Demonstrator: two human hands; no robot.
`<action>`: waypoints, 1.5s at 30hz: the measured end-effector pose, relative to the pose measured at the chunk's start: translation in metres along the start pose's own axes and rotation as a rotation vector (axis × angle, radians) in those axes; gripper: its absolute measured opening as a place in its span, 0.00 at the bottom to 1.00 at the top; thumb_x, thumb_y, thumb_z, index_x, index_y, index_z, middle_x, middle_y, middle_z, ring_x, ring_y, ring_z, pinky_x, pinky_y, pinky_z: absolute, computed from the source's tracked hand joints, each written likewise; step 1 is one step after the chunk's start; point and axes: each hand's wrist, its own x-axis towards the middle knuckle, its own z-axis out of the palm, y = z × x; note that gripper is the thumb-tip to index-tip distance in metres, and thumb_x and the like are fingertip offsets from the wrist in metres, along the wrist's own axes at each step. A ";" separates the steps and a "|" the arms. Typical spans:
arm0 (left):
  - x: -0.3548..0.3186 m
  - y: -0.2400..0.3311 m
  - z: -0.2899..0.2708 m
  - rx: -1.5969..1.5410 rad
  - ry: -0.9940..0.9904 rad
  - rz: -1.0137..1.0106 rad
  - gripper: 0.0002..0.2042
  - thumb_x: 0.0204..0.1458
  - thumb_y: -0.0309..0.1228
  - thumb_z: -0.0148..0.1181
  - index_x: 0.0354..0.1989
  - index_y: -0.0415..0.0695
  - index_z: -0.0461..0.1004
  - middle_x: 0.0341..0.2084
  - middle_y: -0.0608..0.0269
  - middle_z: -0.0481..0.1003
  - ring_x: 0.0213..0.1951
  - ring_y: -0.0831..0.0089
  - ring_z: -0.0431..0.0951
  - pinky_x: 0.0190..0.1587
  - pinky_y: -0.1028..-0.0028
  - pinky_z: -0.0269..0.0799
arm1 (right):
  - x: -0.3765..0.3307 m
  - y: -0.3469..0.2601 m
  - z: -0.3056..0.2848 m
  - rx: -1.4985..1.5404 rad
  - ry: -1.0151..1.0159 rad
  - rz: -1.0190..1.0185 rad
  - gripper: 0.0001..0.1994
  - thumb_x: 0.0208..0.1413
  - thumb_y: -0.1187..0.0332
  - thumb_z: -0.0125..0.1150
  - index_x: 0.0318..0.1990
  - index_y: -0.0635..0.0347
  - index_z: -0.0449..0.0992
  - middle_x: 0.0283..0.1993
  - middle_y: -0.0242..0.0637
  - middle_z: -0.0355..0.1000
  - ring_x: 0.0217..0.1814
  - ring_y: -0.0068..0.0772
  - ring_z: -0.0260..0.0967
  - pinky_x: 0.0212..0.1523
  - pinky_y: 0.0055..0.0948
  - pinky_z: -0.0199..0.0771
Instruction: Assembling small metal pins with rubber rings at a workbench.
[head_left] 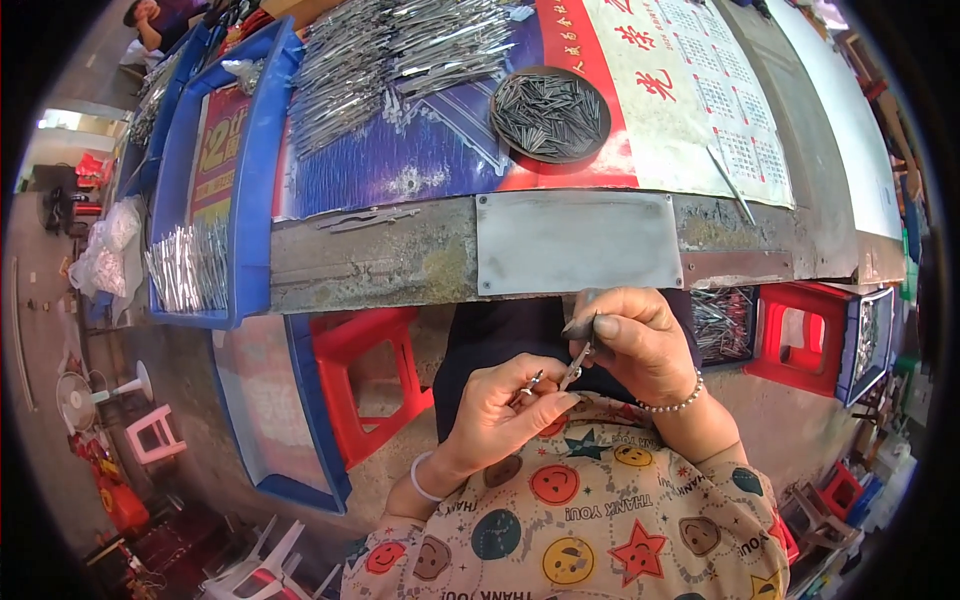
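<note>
Just off the table's front edge, above my lap, both hands are close together. A slim metal piece point(574, 372) runs between them. My left hand point(508, 408) pinches its lower end between thumb and fingers, and a small shiny tip also shows among those fingers. My right hand point(642, 338) grips the upper end with bent fingers, and something dark shows at its fingertips, too small to name. A grey metal plate point(580, 243) lies on the table edge just beyond my hands. Farther back, a round bowl point(496, 122) holds many thin dark metal strips point(556, 112).
Slim metal pieces point(345, 75) lie heaped on the printed sheet at the back left. A blue tray point(257, 190) with more metal pieces stands left. One thin rod point(732, 185) lies on the right. Red stools point(365, 395) and crates point(722, 325) stand below the table.
</note>
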 end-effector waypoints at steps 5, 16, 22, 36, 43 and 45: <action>0.002 0.002 -0.002 0.065 -0.016 0.037 0.06 0.54 0.21 0.59 0.39 0.36 0.72 0.22 0.69 0.71 0.23 0.88 0.71 0.22 0.85 0.66 | 0.002 0.003 0.000 0.025 -0.002 0.001 0.08 0.57 0.71 0.57 0.39 0.67 0.78 0.34 0.33 0.74 0.28 0.17 0.61 0.29 0.18 0.62; 0.002 -0.002 -0.005 0.065 -0.007 0.094 0.06 0.54 0.22 0.60 0.38 0.36 0.72 0.21 0.67 0.71 0.22 0.87 0.70 0.21 0.84 0.64 | 0.001 0.009 0.003 0.130 -0.028 -0.012 0.08 0.58 0.71 0.56 0.39 0.67 0.77 0.35 0.35 0.74 0.30 0.19 0.65 0.29 0.19 0.63; 0.003 -0.003 -0.008 0.089 -0.013 0.113 0.07 0.53 0.23 0.60 0.38 0.35 0.72 0.21 0.66 0.71 0.21 0.86 0.69 0.22 0.83 0.62 | 0.000 0.008 0.006 0.051 -0.002 -0.003 0.08 0.58 0.72 0.56 0.39 0.67 0.77 0.34 0.35 0.73 0.29 0.18 0.64 0.31 0.19 0.65; 0.002 -0.009 -0.005 0.025 -0.001 0.156 0.06 0.52 0.22 0.61 0.37 0.36 0.73 0.22 0.64 0.73 0.20 0.83 0.68 0.21 0.80 0.62 | -0.001 0.020 0.007 -0.244 -0.013 -0.257 0.07 0.56 0.73 0.57 0.36 0.67 0.78 0.29 0.35 0.71 0.29 0.21 0.62 0.30 0.21 0.63; 0.010 0.001 -0.008 0.378 0.079 0.261 0.08 0.46 0.21 0.63 0.35 0.37 0.73 0.17 0.60 0.68 0.15 0.73 0.67 0.19 0.75 0.59 | 0.002 -0.002 0.008 -0.628 -0.007 -0.384 0.08 0.52 0.78 0.58 0.40 0.66 0.77 0.31 0.37 0.73 0.33 0.25 0.70 0.33 0.23 0.69; 0.008 -0.001 -0.007 0.426 0.140 0.271 0.09 0.45 0.21 0.64 0.35 0.38 0.73 0.16 0.61 0.67 0.15 0.73 0.66 0.18 0.74 0.58 | 0.000 -0.006 0.013 -0.552 0.065 -0.300 0.08 0.52 0.77 0.59 0.41 0.66 0.76 0.32 0.36 0.73 0.33 0.23 0.71 0.33 0.23 0.69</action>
